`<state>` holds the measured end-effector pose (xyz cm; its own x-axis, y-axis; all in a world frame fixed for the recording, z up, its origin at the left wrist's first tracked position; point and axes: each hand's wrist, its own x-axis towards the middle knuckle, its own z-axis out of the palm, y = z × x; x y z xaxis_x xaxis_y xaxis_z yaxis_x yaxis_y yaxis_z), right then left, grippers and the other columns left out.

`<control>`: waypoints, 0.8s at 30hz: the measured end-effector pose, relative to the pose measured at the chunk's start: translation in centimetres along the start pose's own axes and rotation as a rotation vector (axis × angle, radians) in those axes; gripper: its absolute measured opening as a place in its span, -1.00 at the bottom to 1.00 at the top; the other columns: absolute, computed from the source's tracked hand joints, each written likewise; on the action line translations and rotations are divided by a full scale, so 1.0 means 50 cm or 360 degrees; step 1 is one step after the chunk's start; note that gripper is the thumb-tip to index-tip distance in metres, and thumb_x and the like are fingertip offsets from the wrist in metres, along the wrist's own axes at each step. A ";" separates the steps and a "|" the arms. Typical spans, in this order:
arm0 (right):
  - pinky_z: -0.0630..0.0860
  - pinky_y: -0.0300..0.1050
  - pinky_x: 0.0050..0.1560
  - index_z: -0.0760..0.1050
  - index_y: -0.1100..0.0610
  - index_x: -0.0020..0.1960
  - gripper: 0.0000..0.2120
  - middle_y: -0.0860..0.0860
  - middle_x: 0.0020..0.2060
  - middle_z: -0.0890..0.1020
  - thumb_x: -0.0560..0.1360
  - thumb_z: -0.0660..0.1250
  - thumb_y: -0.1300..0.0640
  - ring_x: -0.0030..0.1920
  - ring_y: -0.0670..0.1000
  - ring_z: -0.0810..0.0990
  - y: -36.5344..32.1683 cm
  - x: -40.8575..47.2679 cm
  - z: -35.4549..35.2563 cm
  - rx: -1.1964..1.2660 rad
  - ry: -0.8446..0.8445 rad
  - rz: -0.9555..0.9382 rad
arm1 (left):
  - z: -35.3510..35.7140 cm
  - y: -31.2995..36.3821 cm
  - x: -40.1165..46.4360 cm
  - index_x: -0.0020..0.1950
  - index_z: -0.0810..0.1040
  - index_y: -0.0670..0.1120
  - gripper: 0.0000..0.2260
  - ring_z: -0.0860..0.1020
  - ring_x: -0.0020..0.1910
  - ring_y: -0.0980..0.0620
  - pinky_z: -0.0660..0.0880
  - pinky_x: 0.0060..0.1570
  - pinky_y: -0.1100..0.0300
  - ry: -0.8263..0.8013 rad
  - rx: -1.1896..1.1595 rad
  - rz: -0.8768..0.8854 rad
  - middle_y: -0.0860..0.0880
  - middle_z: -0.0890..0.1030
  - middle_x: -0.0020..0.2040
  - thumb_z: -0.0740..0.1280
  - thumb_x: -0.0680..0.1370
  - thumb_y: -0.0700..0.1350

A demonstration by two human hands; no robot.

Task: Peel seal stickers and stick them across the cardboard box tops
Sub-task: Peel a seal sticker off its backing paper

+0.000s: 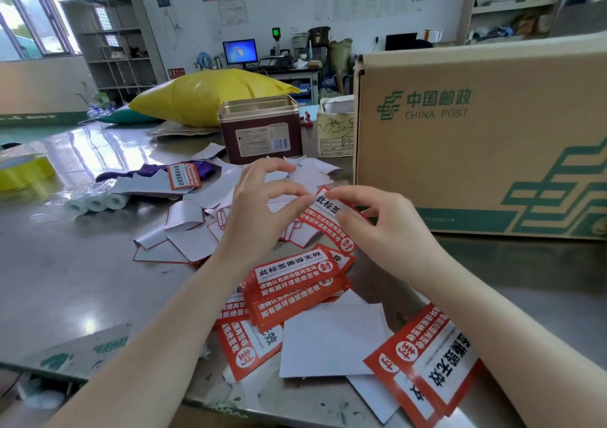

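Both hands [322, 217] pinching one seal sticker [328, 220] by its top corner, beside cardboard box [476, 138].

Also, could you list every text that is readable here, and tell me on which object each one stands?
"中国邮政" and "CHINA POST": in green on the cardboard box.
"此标签撕毁无效": white band of the top sticker on the sticker stack.
"封": white circle on that same sticker.
"此标签": visible part of the held sticker, pinched between the left hand and right hand.
Too small or blurred: tin label, wall notices, small print under the box's green band.
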<state>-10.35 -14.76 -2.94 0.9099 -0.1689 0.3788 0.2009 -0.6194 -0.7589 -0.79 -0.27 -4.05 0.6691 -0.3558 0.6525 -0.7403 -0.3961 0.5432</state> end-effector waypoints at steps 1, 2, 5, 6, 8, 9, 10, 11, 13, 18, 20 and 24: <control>0.56 0.01 0.10 0.46 0.04 0.27 -0.70 -0.02 0.20 0.56 0.55 0.22 0.19 0.18 -0.03 0.53 0.000 0.000 0.000 -0.0003 0.0007 -0.0015 | 0.001 0.000 0.001 -0.13 0.65 0.00 -0.93 0.32 0.24 0.15 0.24 0.21 0.14 -0.0010 0.0021 0.0012 0.12 0.45 0.13 0.40 0.45 -0.04; 0.56 0.01 0.10 0.47 0.04 0.26 -0.71 -0.03 0.18 0.56 0.55 0.22 0.19 0.17 -0.03 0.53 0.001 0.000 0.000 -0.0006 0.0010 -0.0017 | 0.002 0.001 0.001 -0.13 0.65 0.00 -0.93 0.31 0.24 0.16 0.24 0.22 0.13 -0.0023 0.0039 0.0019 0.14 0.44 0.12 0.40 0.46 -0.04; 0.61 -0.05 0.01 0.47 0.02 0.20 -0.75 -0.04 0.13 0.56 0.54 0.24 0.18 0.12 -0.05 0.55 0.009 0.006 0.001 0.0002 0.0027 -0.0030 | 0.004 0.002 0.001 -0.14 0.58 0.05 -0.97 0.29 0.23 0.19 0.23 0.21 0.15 -0.0049 0.0051 0.0023 0.16 0.41 0.11 0.36 0.48 -0.04; 0.62 -0.09 -0.04 0.46 0.02 0.19 -0.76 -0.06 0.12 0.56 0.54 0.25 0.18 0.11 -0.06 0.55 0.012 0.008 0.002 0.0045 0.0057 -0.0042 | 0.005 0.002 0.001 -0.14 0.55 0.05 -0.98 0.29 0.22 0.18 0.24 0.20 0.16 -0.0047 0.0042 0.0017 0.15 0.41 0.10 0.35 0.49 -0.04; 0.62 -0.23 -0.11 0.42 0.01 0.14 -0.79 -0.09 0.10 0.53 0.52 0.27 0.18 0.12 -0.10 0.54 0.018 0.013 0.000 0.0153 0.0168 -0.0059 | 0.006 0.003 0.002 -0.12 0.51 0.02 -0.97 0.31 0.20 0.17 0.28 0.18 0.19 -0.0019 0.0012 -0.0026 0.13 0.40 0.10 0.33 0.51 -0.07; 0.60 -0.28 -0.12 0.40 0.00 0.11 -0.80 -0.10 0.07 0.52 0.51 0.28 0.18 0.11 -0.12 0.53 0.021 0.016 -0.002 0.0179 0.0249 -0.0058 | 0.007 0.003 0.003 -0.12 0.50 0.01 -0.97 0.32 0.19 0.16 0.30 0.15 0.22 0.0004 -0.0004 -0.0052 0.11 0.40 0.10 0.32 0.52 -0.09; 0.58 -0.30 -0.13 0.38 -0.01 0.09 -0.80 -0.11 0.05 0.52 0.50 0.29 0.16 0.08 -0.14 0.53 0.022 0.017 -0.005 0.0197 0.0333 -0.0050 | 0.007 0.002 0.003 -0.11 0.48 0.00 -0.96 0.33 0.17 0.16 0.32 0.13 0.25 0.0028 -0.0024 -0.0069 0.11 0.41 0.09 0.31 0.53 -0.11; 0.57 -0.30 -0.13 0.37 -0.01 0.09 -0.80 -0.11 0.02 0.53 0.50 0.30 0.13 0.05 -0.15 0.53 0.024 0.018 -0.007 0.0212 0.0398 -0.0029 | 0.007 0.000 0.005 -0.12 0.47 0.00 -0.94 0.36 0.14 0.18 0.35 0.11 0.27 0.0048 -0.0052 -0.0080 0.12 0.42 0.06 0.30 0.54 -0.12; 0.56 -0.30 -0.14 0.37 -0.01 0.11 -0.77 -0.14 -0.02 0.54 0.49 0.31 0.02 -0.01 -0.16 0.55 0.028 0.020 -0.008 0.0231 0.0416 0.0047 | 0.006 0.000 0.006 -0.15 0.46 0.05 -0.90 0.40 0.07 0.23 0.42 0.11 0.25 0.0069 -0.0126 -0.0124 0.19 0.43 -0.01 0.28 0.55 -0.11; 0.54 -0.37 -0.33 0.42 -0.06 -0.04 -0.85 -0.16 -0.16 0.60 0.47 0.28 -0.10 -0.20 -0.21 0.61 0.040 0.026 0.000 0.0225 0.0298 0.0220 | 0.007 -0.006 0.007 -0.11 0.52 0.01 -0.92 0.55 0.05 0.12 0.54 0.05 0.16 0.0087 -0.0456 -0.0417 0.04 0.57 0.04 0.26 0.56 -0.08; 0.54 -0.32 -0.31 0.44 -0.07 -0.14 -0.94 -0.10 -0.19 0.64 0.50 0.29 0.01 -0.24 -0.18 0.62 0.041 0.027 -0.006 0.0316 0.0407 0.0204 | 0.005 -0.010 0.005 -0.05 0.56 -0.05 -0.87 0.59 -0.01 0.12 0.54 0.01 0.19 0.0115 -0.0591 -0.0505 0.03 0.62 0.00 0.23 0.58 -0.07; 0.56 -0.23 -0.20 0.46 -0.03 -0.13 -0.94 -0.09 -0.19 0.63 0.52 0.28 0.10 -0.16 -0.12 0.62 0.043 0.029 -0.010 0.0323 0.0565 0.0131 | 0.006 -0.004 0.003 -0.06 0.56 -0.04 -0.82 0.62 -0.09 0.18 0.54 -0.15 0.34 0.0067 -0.0659 -0.0547 0.03 0.64 -0.05 0.19 0.60 -0.05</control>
<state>-8.78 -16.70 -3.76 0.7513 -0.4875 0.4449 0.2326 -0.4352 -0.8698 -0.50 -0.48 -4.22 0.8804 -0.2267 0.4166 -0.4487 -0.1138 0.8864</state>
